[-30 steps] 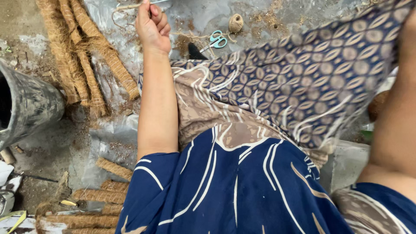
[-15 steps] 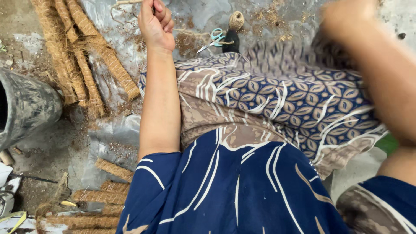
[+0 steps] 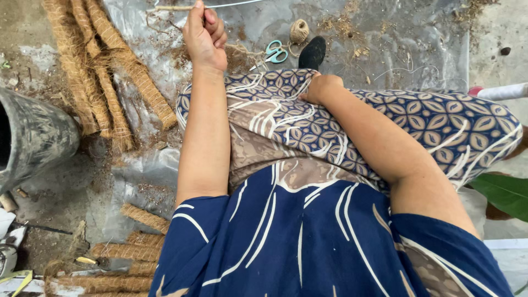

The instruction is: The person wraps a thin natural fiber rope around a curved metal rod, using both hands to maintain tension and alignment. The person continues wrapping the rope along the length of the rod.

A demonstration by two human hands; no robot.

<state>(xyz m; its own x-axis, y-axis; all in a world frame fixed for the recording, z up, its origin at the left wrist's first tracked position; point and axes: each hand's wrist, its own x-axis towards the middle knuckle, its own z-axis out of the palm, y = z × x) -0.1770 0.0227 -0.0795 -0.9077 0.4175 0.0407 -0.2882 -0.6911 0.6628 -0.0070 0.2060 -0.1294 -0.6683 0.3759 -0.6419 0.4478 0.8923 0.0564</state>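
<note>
My left hand [image 3: 204, 34] reaches forward and is closed on a thin wire [image 3: 236, 4] with a short fibre-wrapped stick [image 3: 168, 8] at its left end, held above a clear plastic sheet [image 3: 385, 33]. My right hand [image 3: 320, 88] rests on the patterned skirt [image 3: 440, 118] over my knee, fingers curled on the cloth. Beyond the knee lie teal-handled scissors [image 3: 273, 53], a small ball of twine [image 3: 299, 30] and a black shoe tip [image 3: 312, 53].
Several long coir-wrapped sticks [image 3: 99, 71] lie at the upper left, and more coir sticks [image 3: 129, 258] at the lower left. A dark grey pot [image 3: 33, 137] lies on its side at the left edge. A green leaf [image 3: 503, 192] shows at right.
My right arm has swung down from the upper right and its hand now rests on my knee. My left hand has stayed forward on the wire.
</note>
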